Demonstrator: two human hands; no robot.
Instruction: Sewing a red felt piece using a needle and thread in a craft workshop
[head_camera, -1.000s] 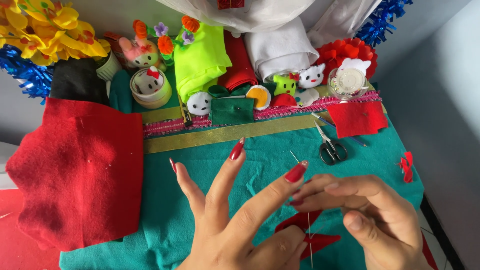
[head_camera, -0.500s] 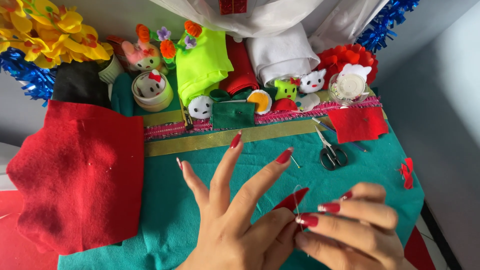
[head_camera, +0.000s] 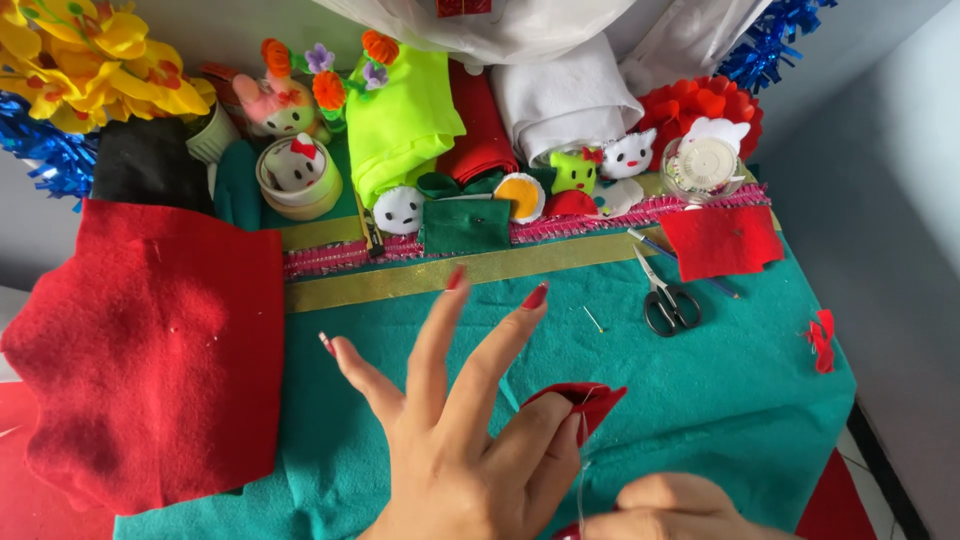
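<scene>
My left hand (head_camera: 470, 440) is raised over the teal felt cloth (head_camera: 720, 380), three fingers spread upward while thumb and forefinger pinch a small red felt piece (head_camera: 585, 400). A thin thread runs down from that piece to my right hand (head_camera: 670, 510), which sits at the bottom edge with its fingers closed, pulling the thread. I cannot make out the needle itself.
A large red felt sheet (head_camera: 150, 350) lies at the left. Small black scissors (head_camera: 668, 300), a pin (head_camera: 593, 319) and a red felt square (head_camera: 722, 240) lie at the right. Felt toys, folded fabrics, a tape roll (head_camera: 298, 175) and a round pin box (head_camera: 705, 165) line the back.
My right hand has dropped toward the bottom edge, drawing the thread down. The red felt piece now shows clearly between my left thumb and forefinger.
</scene>
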